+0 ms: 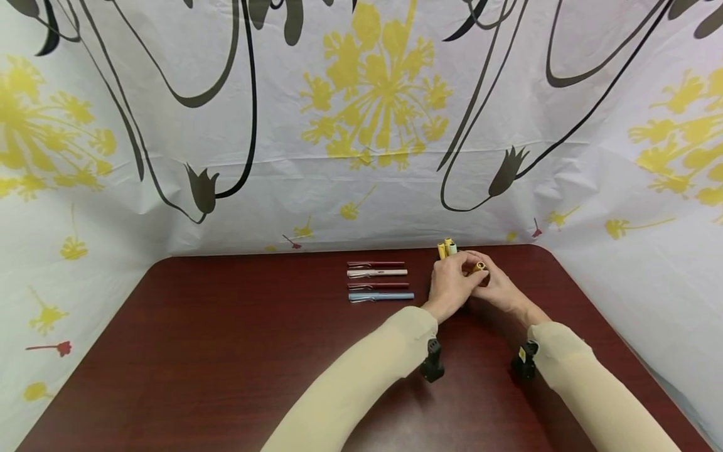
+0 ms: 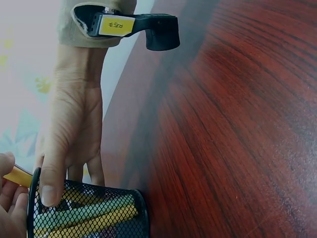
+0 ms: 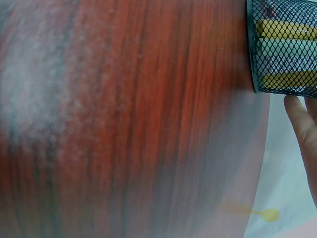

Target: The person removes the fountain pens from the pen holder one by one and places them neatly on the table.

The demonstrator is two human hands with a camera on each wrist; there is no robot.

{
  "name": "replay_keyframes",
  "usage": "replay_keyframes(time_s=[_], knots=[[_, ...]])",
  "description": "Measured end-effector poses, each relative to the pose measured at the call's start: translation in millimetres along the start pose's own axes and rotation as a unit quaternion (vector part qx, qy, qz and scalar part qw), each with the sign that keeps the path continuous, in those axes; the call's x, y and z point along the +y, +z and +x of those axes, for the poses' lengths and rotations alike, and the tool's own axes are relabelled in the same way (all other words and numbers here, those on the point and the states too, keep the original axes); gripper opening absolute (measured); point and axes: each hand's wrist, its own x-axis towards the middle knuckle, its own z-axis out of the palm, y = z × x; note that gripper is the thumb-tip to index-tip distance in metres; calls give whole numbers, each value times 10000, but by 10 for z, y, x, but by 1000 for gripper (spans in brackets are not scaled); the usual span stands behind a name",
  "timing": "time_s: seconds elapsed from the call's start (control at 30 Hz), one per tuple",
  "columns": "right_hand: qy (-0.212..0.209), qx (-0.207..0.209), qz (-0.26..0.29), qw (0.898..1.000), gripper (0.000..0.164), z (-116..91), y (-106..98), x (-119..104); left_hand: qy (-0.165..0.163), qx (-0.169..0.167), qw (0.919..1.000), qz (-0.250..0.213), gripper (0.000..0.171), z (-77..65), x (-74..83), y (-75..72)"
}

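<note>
Both hands are close together at the right rear of the table. My left hand (image 1: pixel 450 282) pinches a yellow pen (image 2: pixel 19 176) at the rim of a black mesh pen cup (image 2: pixel 141 210). That pen's round end shows between the hands in the head view. My right hand (image 1: pixel 499 287) grips the cup from the right, its thumb (image 2: pixel 52 186) lying along the mesh. Yellow pens (image 1: pixel 442 251) and a pale green pen (image 1: pixel 452 249) stick up behind my left hand. Through the mesh, the right wrist view shows yellow and green barrels. In the head view my hands hide most of the cup.
Left of the hands, several pens lie parallel in a column: dark red ones (image 1: pixel 377 286), a white one (image 1: pixel 378 273) and a light blue one (image 1: pixel 381 296). A patterned curtain (image 1: pixel 282 207) hangs behind the dark red-brown table (image 1: pixel 226 351).
</note>
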Motion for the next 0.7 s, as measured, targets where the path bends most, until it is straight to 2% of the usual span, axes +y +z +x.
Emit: replay_keyframes(time_s=[0.2, 0.57, 0.7], knots=[[-195, -67, 223, 9995, 70, 12, 7, 10, -179, 51, 9982, -562, 17, -19, -7, -22], [118, -155, -48, 9998, 75, 11, 6, -68, -373, 250, 9934, -1054, 23, 1, -63, -140], [148, -130, 137, 9997, 75, 14, 9, -39, -498, 490, 9899, -1230, 22, 12, -103, -200]])
